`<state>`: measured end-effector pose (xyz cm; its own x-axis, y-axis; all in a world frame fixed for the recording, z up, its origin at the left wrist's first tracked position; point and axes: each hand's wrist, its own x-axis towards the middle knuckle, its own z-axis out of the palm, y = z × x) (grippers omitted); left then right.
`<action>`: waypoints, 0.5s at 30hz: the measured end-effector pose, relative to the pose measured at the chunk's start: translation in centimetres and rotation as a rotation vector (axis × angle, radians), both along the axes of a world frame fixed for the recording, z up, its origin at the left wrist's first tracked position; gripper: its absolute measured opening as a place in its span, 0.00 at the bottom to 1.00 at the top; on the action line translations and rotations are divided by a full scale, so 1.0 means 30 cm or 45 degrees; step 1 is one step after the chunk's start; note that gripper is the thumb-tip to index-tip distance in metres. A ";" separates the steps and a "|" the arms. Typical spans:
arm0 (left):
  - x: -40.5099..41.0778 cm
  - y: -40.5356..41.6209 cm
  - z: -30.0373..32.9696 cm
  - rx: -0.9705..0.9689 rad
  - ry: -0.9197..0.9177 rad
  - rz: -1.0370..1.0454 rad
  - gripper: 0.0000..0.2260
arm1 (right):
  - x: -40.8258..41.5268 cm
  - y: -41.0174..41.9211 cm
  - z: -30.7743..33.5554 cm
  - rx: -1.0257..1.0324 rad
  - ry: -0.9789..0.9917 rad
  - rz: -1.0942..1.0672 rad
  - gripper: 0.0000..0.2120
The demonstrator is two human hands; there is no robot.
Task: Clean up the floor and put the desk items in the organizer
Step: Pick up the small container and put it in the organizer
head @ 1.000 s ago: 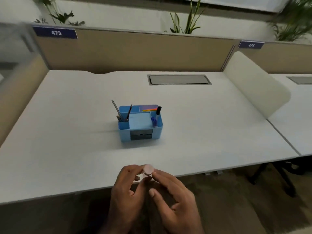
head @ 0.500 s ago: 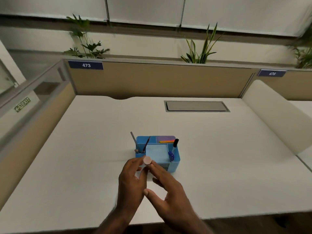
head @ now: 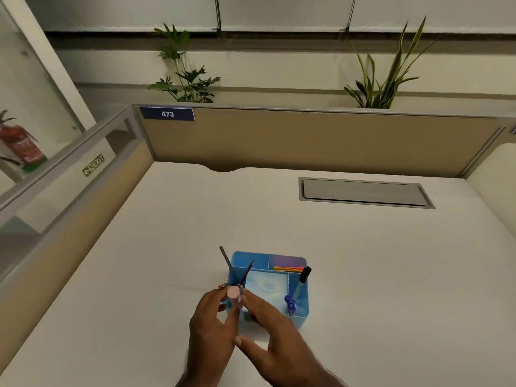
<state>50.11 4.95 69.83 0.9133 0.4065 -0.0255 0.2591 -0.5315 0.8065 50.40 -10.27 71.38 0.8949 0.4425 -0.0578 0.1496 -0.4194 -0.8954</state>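
White surface (head: 167, 275) fills the view now, with the tan partition (head: 307, 141) and its 473 label (head: 167, 114) riding high and two plants (head: 184, 76) behind it. A second ago the desk's front edge and the floor showed beneath the hands; that is all gone, and the organizer (head: 303, 311), which sat mid-surface well ahead of the hands, now stands right under them. Both hands have come forward to it. The left hand (head: 210, 328) has its fingers curled round a small pink-capped tube (head: 233, 295), pinching it upright, and the right hand (head: 275, 333) pinches the same tube from the other side with its fingertips, thumb spread low. The tube hovers over the organizer's front-left corner, just beside the two pencils (head: 245, 272) leaning there; whether it touches the rim cannot be told. Inside the organizer, a pale blue pad (head: 268, 286) fills the middle, coloured strips (head: 287, 268) lie in the back compartment, and a black-capped marker (head: 303, 277) stands at the right with a blue clip (head: 290, 301) near it. Farther back, a grey cable hatch (head: 363, 191) sits flush in the surface.
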 end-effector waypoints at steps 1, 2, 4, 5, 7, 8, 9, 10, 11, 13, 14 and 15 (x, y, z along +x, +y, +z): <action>0.002 -0.002 0.002 -0.007 0.029 0.021 0.23 | 0.006 -0.009 0.005 0.000 -0.008 0.002 0.34; 0.005 -0.003 0.004 -0.011 0.065 0.041 0.25 | 0.009 -0.020 0.011 -0.004 -0.012 -0.011 0.31; 0.006 0.001 0.004 -0.011 0.133 0.096 0.27 | 0.009 -0.049 0.021 -0.003 -0.063 -0.095 0.25; 0.004 0.006 0.005 -0.008 0.151 0.127 0.27 | 0.009 -0.069 0.027 0.019 -0.139 -0.179 0.21; -0.006 0.026 0.008 0.013 0.147 0.159 0.23 | 0.017 -0.123 0.034 0.093 -0.361 -0.390 0.14; -0.010 0.042 0.004 0.026 0.118 0.155 0.20 | 0.031 -0.152 0.032 0.115 -0.475 -0.494 0.11; -0.013 0.063 -0.003 0.043 0.080 0.142 0.16 | 0.048 -0.183 0.028 0.123 -0.557 -0.580 0.08; -0.012 0.084 -0.009 0.059 0.059 0.133 0.12 | 0.066 -0.212 0.022 0.115 -0.594 -0.640 0.06; -0.007 0.103 -0.010 0.065 0.079 0.130 0.09 | 0.082 -0.238 0.016 0.080 -0.592 -0.680 0.06; 0.019 0.129 -0.002 0.039 0.217 0.086 0.05 | 0.108 -0.281 -0.009 -0.063 -0.483 -0.748 0.08; 0.037 0.135 0.005 0.015 0.297 0.040 0.03 | 0.119 -0.296 -0.027 -0.138 -0.390 -0.779 0.09; 0.056 0.138 0.014 -0.004 0.368 -0.005 0.03 | 0.130 -0.306 -0.042 -0.200 -0.284 -0.795 0.09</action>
<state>51.80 9.09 70.25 0.8697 0.4021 -0.2862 0.4761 -0.5305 0.7014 54.29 -19.46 70.13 0.9778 -0.1595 0.1362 0.0110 -0.6094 -0.7928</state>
